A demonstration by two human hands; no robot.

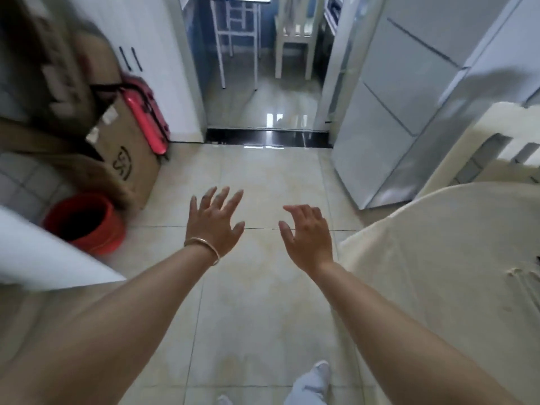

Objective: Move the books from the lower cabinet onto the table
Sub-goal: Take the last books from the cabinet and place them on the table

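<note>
While both arms reach forward over the glossy beige tiled floor (263,287), the left hand (214,222), a thin gold bangle (203,248) at its wrist, spreads its fingers wide and holds nothing. Beside it, the right hand (306,236) hangs with loosely bent fingers, equally empty. No books are visible. Dark lettering on the brown cardboard box (128,159) is illegible. The round cream table (453,258) is cut off at right.

cardboard boxes (43,68) blurred, round table (467,258) cut off right
</note>
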